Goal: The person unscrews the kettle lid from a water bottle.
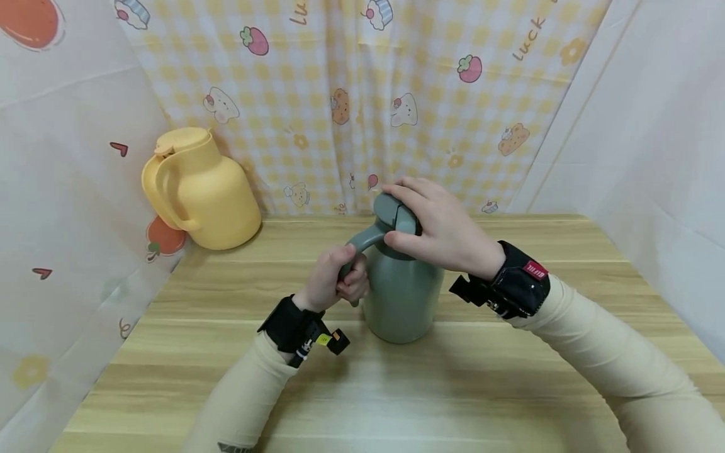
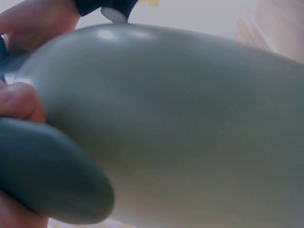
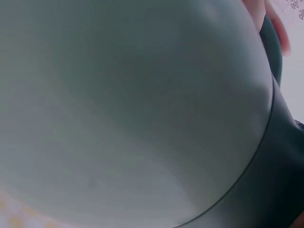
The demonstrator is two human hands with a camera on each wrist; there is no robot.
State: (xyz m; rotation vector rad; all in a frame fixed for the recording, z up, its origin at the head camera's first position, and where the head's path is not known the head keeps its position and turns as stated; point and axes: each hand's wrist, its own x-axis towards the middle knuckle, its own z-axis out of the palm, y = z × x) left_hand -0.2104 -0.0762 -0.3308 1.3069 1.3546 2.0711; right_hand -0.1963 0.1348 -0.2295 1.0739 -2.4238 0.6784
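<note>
On a wood-grain counter (image 1: pixel 493 384), my left hand (image 1: pixel 335 277) grips the curved handle (image 1: pixel 369 236) of a rounded grey-green jug (image 1: pixel 403 299); my right hand (image 1: pixel 438 228) clasps its grey-green lid (image 1: pixel 386 209).

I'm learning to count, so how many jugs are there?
2: a yellow jug at the back left, and a green jug in the middle, its handle held by the left hand.

A grey-green vacuum jug (image 1: pixel 402 302), a yellow jug (image 1: pixel 218 195), cream sleeves (image 1: pixel 243 390); pink strawberries (image 1: pixel 257 42) dot a yellow-and-white checked curtain (image 1: pixel 421 69).
</note>
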